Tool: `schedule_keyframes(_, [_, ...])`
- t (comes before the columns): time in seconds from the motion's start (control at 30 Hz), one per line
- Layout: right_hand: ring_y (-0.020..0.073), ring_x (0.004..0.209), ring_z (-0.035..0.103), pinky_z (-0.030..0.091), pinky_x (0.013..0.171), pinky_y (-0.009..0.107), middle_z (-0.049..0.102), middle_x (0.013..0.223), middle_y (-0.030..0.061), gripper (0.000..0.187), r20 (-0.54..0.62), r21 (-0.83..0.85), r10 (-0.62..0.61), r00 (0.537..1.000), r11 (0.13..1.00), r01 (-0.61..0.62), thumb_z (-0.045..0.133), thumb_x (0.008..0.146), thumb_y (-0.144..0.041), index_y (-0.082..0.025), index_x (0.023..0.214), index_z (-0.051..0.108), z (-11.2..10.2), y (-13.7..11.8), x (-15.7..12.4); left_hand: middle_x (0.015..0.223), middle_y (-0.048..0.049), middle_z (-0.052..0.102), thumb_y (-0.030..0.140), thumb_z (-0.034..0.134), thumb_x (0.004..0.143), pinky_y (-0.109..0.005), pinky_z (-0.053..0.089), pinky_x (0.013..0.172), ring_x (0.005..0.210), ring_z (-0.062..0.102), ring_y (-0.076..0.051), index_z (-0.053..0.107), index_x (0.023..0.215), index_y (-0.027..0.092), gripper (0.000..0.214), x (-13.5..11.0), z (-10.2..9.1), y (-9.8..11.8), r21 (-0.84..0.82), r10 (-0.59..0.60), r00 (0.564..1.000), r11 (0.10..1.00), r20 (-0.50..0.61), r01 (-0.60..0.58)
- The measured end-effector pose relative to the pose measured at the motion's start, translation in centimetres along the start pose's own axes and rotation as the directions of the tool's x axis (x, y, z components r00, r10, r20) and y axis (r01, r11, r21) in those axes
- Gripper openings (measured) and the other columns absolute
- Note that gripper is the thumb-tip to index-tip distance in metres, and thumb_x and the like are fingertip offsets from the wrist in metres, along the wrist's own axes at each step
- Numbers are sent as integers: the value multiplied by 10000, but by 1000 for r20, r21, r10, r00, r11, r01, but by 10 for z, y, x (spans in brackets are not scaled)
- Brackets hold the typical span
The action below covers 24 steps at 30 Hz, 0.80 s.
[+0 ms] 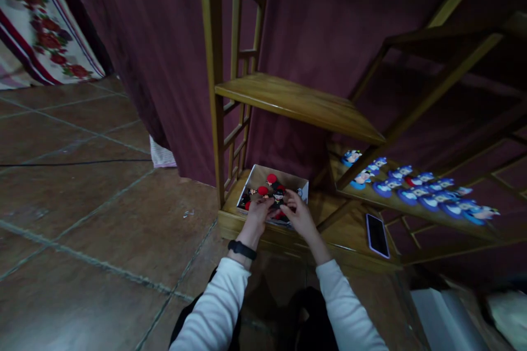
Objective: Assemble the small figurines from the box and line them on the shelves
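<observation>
A shallow white cardboard box [303,188] stands on the bottom board of a wooden shelf, with several small black and red figurines in it. Over the box's front part, a black figurine [279,196] is between my two hands. My left hand [259,214], with a dark band on its wrist, pinches it from the left side. Around its right side curl the fingers of my right hand [300,213]. A red-capped figurine [272,179] lies farther back in the box, and another red cap [262,191] shows just beyond my left fingers.
Blue and white figurines [415,193] stand in rows on a raised shelf to the right. Below them a phone [377,235] lies on the bottom board. A wooden shelf board [296,104] juts out above the box, beside an upright post [212,77]. Dark curtains hang behind.
</observation>
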State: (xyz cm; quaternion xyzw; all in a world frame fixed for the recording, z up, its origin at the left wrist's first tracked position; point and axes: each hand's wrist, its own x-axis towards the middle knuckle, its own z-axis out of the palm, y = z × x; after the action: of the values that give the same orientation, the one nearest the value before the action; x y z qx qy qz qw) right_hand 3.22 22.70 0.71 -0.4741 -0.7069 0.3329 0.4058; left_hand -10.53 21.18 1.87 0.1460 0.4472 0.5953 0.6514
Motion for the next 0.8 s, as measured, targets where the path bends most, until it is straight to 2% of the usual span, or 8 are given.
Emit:
schedule_keyframes(0.17, [195,891,619,502,804,354,656,952,46,318,28,164,34,999,986,-38,571,764,-358,-227,1054,586,6,-7,-20,626,-54,659,220,743,596,-274,545,602,539,618,-124,611,688,107,197,-18,-3,-6,26,-27,999,999,37,26])
schedule_keyframes(0.37, [169,748,634,518,753,342,670,889,32,303,14,358,94,995,929,-93,599,739,-419,-205,954,607,5,-27,-47,653,-61,660,252,742,618,-279,552,615,554,622,-124,621,694,104,206,-51,-6,-12,21,-5,997,1000,72,4])
schedule_keyframes(0.5, [192,858,630,500,803,356,679,899,42,277,-26,364,120,992,926,-102,644,695,-428,-192,837,618,-3,-41,-64,661,-54,657,261,756,605,-299,560,620,545,608,-115,628,698,103,224,-79,-4,-14,31,28,995,999,94,-31])
schedule_keyframes(0.63, [195,805,640,489,805,360,681,807,32,251,-28,330,118,993,939,-102,677,660,-413,-188,756,625,-13,-61,-81,606,-40,637,242,763,592,-299,559,635,534,598,-108,624,661,98,211,-110,0,-10,53,47,996,997,79,-52])
schedule_keyframes(0.8, [195,746,631,495,749,345,670,745,25,233,-95,379,112,989,923,-68,682,648,-404,-188,695,609,-17,-85,-105,597,-40,635,214,755,590,-317,561,637,548,602,-119,620,632,96,185,-145,6,-3,54,105,991,993,79,-109])
